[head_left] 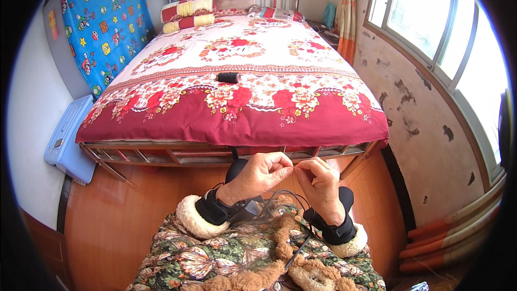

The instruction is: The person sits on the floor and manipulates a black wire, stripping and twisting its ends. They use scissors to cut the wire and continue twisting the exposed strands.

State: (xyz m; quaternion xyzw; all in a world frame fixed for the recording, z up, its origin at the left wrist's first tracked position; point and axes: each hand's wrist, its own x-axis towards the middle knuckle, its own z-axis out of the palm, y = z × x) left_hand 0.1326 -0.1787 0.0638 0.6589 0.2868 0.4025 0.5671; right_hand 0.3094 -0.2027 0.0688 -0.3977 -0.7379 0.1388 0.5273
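Observation:
My left hand (pixel 259 175) and my right hand (pixel 321 187) meet in front of me, beyond my lap, with their fingertips almost touching. Thumb and forefinger are pinched together on each hand. Whatever lies between the fingertips is too small to make out. On the bed ahead, out of reach of both hands, a spool of black thread (pixel 229 77) lies on its side. Black bands wrap both wrists, and dark cables (pixel 291 194) run between them over my lap.
The bed (pixel 231 137) with a red and white floral cover fills the middle. Folded bedding (pixel 187 8) lies at its far left. A light blue suitcase (pixel 70 139) stands by the left wall. Windows (pixel 417 13) and a peeling wall (pixel 409 108) are on the right.

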